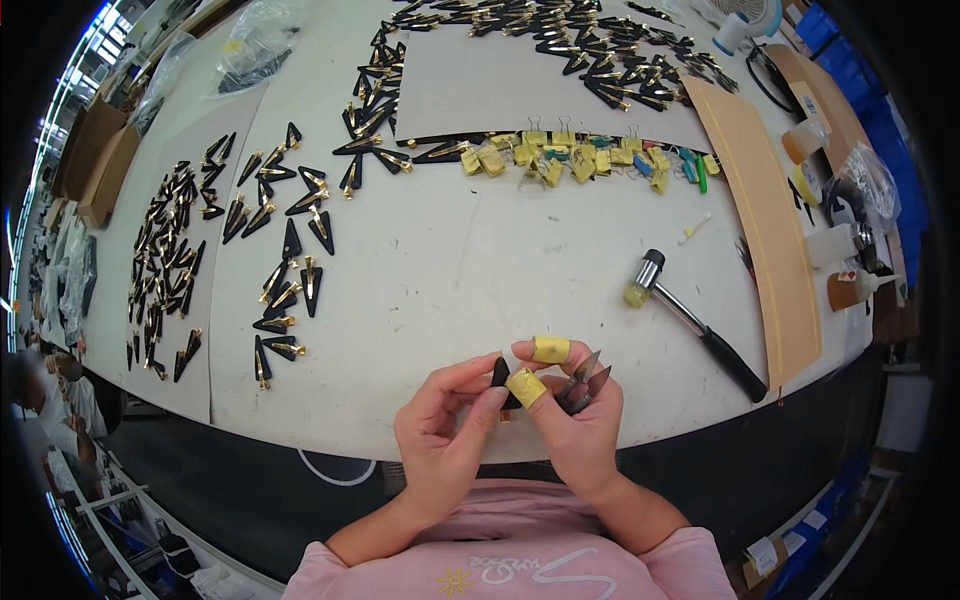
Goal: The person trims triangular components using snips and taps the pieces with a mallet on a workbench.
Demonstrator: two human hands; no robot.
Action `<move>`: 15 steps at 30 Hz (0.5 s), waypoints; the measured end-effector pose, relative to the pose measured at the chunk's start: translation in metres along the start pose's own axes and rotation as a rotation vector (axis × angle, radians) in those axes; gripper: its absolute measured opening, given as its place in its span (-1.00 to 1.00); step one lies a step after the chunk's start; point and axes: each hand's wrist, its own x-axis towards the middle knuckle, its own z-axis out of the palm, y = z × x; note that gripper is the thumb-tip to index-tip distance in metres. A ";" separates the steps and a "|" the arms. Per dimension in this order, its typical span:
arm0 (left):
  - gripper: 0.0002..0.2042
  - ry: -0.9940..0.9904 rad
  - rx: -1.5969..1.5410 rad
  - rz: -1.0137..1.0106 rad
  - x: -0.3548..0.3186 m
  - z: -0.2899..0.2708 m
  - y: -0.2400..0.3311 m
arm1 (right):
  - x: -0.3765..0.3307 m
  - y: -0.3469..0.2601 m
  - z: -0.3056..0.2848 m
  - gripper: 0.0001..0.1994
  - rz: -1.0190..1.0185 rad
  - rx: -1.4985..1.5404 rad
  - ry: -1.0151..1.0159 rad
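Note:
Close to the table's near edge, my left hand [445, 415] pinches a black triangular hair clip [500, 372] between thumb and fingers. My right hand [580, 432] faces it, with yellow tape around the thumb and one finger. Small metal scissors [583, 385] rest in the right hand, their blades pointing up and apart. The taped thumb and finger are beside the clip; I cannot tell whether they touch it. Part of the clip is hidden behind the fingers. More black clips with gold prongs [312, 288] lie to the left of my hands.
On the right lies a mallet [700, 325] with a black handle. Yellow-wrapped binder clips [553, 160] line the edge of a grey board [550, 85]. A tan strip [765, 240] runs along the right, near bottles [850, 288]. A fan [748, 22] stands far right.

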 end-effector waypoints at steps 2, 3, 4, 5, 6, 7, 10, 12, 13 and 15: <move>-0.69 0.003 0.019 -0.012 -0.001 -0.001 0.000 | 0.000 0.003 -0.001 -0.76 0.005 -0.006 -0.016; -0.69 0.003 0.021 -0.010 -0.001 -0.002 -0.002 | 0.000 0.004 -0.002 -0.76 0.004 -0.004 -0.017; -0.70 0.009 0.027 0.045 -0.002 -0.001 -0.006 | 0.000 0.004 -0.004 -0.79 -0.012 -0.055 -0.040; -0.71 0.015 0.033 0.101 -0.002 -0.002 -0.009 | 0.001 0.005 -0.005 -0.81 -0.029 -0.106 -0.062; -0.71 0.013 0.033 0.103 -0.002 -0.002 -0.011 | 0.001 0.007 -0.006 -0.81 -0.032 -0.106 -0.061; -0.71 -0.004 0.056 0.121 -0.003 -0.002 -0.012 | 0.001 0.010 -0.005 -0.83 -0.044 -0.101 -0.044; -0.71 -0.015 0.133 0.180 -0.001 -0.002 -0.019 | 0.002 0.013 -0.007 -0.85 -0.079 -0.160 -0.026; -0.71 -0.011 0.182 0.218 -0.001 -0.002 -0.020 | 0.002 0.013 -0.008 -0.85 -0.099 -0.228 -0.023; -0.71 -0.022 0.231 0.216 0.000 -0.002 -0.018 | 0.003 0.013 -0.009 -0.84 -0.115 -0.266 -0.027; -0.71 -0.031 0.280 0.217 0.001 -0.003 -0.014 | 0.003 0.011 -0.010 -0.83 -0.136 -0.305 -0.035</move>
